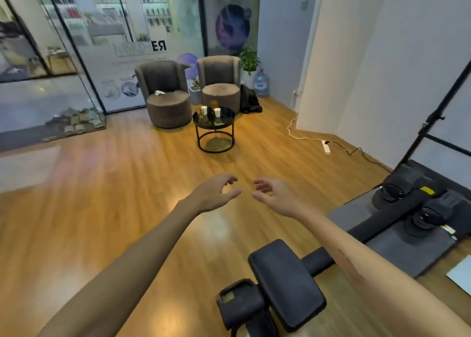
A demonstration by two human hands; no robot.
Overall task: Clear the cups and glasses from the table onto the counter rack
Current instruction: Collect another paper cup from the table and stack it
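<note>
A small round black table [224,122] stands far ahead on the wooden floor, in front of two grey armchairs. On its top are a white cup [217,112], a second white cup [203,109], an amber glass [214,103], a dark cup [210,111] and a small clear glass [201,114]. My left hand [216,192] and my right hand [275,196] are stretched out in front of me over the floor, well short of the table, fingers spread and curled, holding nothing. No counter rack is in view.
Black exercise equipment with a padded seat [285,283] lies at lower right on a grey mat [397,245]. A power strip [326,146] and cables trail on the floor at right. Glass wall at left with slippers [79,122]; a water bottle [261,83] beside the right armchair [220,84].
</note>
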